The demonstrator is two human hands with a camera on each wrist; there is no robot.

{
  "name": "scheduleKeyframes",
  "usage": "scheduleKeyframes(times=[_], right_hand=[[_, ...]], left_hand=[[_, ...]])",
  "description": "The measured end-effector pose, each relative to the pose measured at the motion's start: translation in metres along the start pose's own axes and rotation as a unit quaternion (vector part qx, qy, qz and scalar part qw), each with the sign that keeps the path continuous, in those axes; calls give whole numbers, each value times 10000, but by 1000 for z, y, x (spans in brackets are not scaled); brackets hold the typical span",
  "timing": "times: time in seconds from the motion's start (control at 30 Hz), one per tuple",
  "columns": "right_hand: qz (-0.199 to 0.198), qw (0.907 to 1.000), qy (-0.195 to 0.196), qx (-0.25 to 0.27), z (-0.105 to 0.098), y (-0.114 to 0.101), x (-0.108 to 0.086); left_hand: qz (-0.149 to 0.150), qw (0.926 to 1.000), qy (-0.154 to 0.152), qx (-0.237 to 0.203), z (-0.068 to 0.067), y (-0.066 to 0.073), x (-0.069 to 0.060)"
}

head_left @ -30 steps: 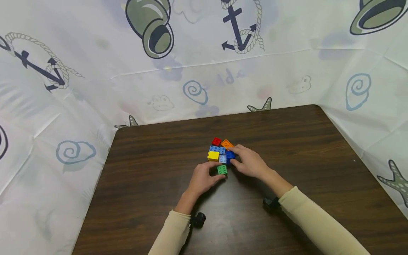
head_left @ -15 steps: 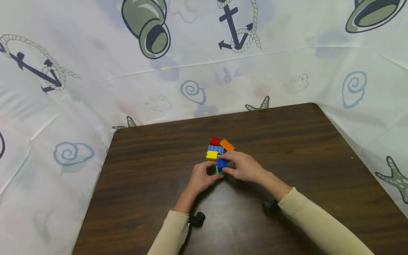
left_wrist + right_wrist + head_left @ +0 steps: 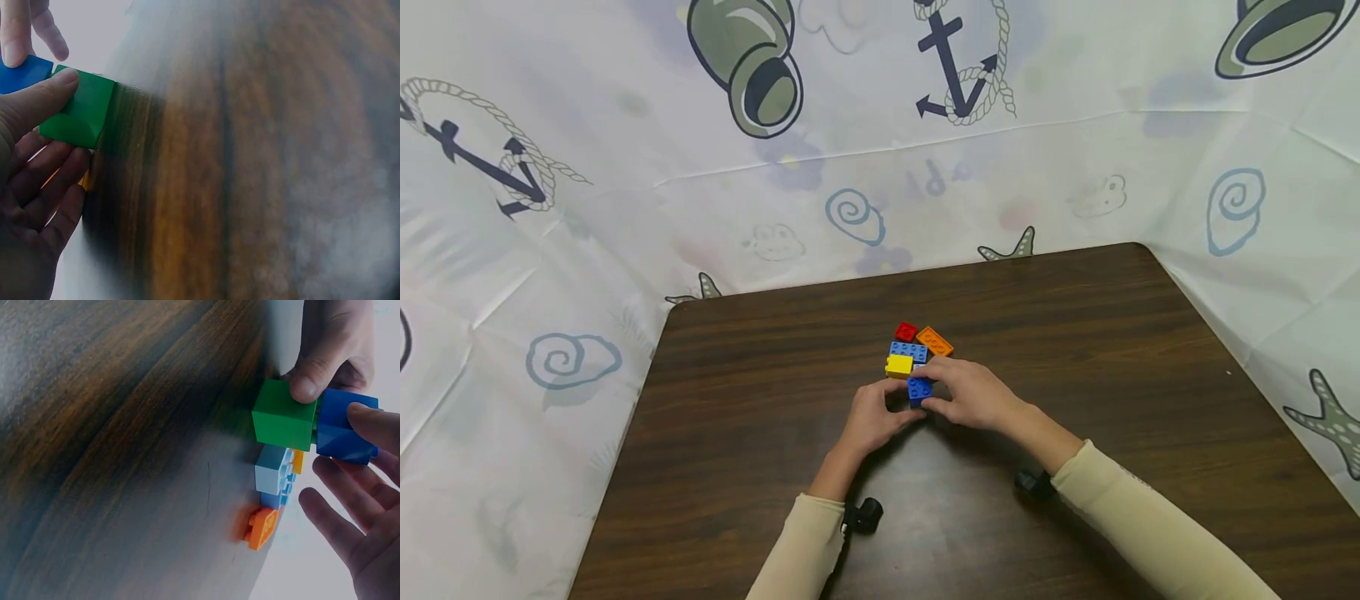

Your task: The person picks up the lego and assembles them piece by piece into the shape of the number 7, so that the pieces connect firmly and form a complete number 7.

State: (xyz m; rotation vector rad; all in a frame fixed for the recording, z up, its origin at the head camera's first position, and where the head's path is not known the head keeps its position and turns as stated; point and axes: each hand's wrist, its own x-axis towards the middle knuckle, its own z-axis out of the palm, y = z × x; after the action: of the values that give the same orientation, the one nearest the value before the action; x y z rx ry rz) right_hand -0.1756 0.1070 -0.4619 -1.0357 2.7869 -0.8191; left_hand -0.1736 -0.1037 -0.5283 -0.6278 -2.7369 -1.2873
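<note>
My left hand (image 3: 872,418) pinches a green toy brick (image 3: 81,112) low on the table, thumb on one side and fingers on the other. My right hand (image 3: 976,395) holds a dark blue brick (image 3: 919,391) between thumb and fingers, directly over the green one. In the right wrist view the blue brick (image 3: 334,434) sits in line with the green brick (image 3: 281,419), and a thin gap shows green studs between them. From the head view the blue brick hides the green one almost completely.
Just beyond the hands lie a yellow brick (image 3: 898,367), a long medium-blue brick (image 3: 908,351), a red brick (image 3: 906,332) and an orange brick (image 3: 936,341). A small pale blue brick (image 3: 270,470) lies near the fingers. The brown table (image 3: 760,417) meets a printed cloth (image 3: 700,217) behind.
My right hand has taken the dark blue brick from beside the pale blue one, moved it left and nearer, and lowered it over the green brick. The left hand keeps its grip.
</note>
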Motion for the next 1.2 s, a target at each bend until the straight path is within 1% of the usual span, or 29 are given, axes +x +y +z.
scheduleKeyframes(times=[0.2,0.33,0.43,0.57,0.73,0.93,1.07,1.2], right_hand=[[-98,9996,-10,-250,-1,-3,0],[-113,9992,-19,-394,-1,-4,0],[-40,9992,-78,-382,-1,-4,1],[85,9991,-233,-352,-2,-5,2],[223,9984,-396,-341,-6,-7,5],[247,9981,-477,-315,-7,-8,7],[281,9978,-538,-256,-6,-7,9],[397,9970,-622,-254,-6,-5,8]], left_hand=[[25,10000,18,57,1,-1,0],[-56,10000,-21,-29,1,-2,0],[-80,9999,-52,-103,0,-2,0],[-13,9999,-32,-149,0,-1,-1],[-126,9998,-103,-98,0,0,-1],[-252,9995,-180,-90,0,2,-1],[-264,9995,-168,-103,-1,2,-1],[-254,9995,-166,-67,-1,2,-1]])
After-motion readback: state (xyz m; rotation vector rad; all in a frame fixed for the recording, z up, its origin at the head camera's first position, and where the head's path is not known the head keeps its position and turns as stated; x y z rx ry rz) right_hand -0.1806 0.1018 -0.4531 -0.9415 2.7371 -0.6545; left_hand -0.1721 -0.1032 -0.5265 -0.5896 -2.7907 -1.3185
